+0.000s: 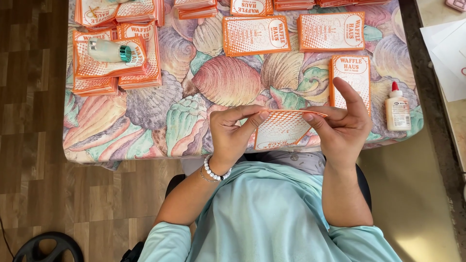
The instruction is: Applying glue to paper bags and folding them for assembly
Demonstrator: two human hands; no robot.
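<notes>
Item: orange-and-white paper sleeve (284, 128), held up over the near edge of the table (145, 140), just in front of the person's chest.

Left hand (233, 133): fingers curled around the sleeve's left end, thumb laid along its top edge; a white bead bracelet (216, 173) sits at the wrist. Right hand (344, 126): fingers wrapped behind the sleeve's right end, thumb pressing the top edge toward the left thumb. Both hands grasp the sleeve, which bows slightly between them.

Surface: table draped in a seashell-print cloth (228, 80) of pink, green and tan. Room: wood-look plank floor (34, 145) left of the table, plain tan floor to its right, and a second, pale surface with white paper sheets (449, 53) beyond the table's right edge.

On the table, relative to the held sleeve:
- one flat sleeve (350, 80) lying just behind the right hand;
- glue bottle (397, 109), white with a red cap, upright, to the right near the table's right edge;
- two flat sleeves farther back, centre and right;
- stacks of sleeves (116, 58) far back-left, a pale green tape-dispenser-like object (109, 51) resting on one (its exact kind cannot be told);
- more stacks along the far edge.

Open room: the cloth between the held sleeve and the back rows is bare, widest to the left of the left hand.
</notes>
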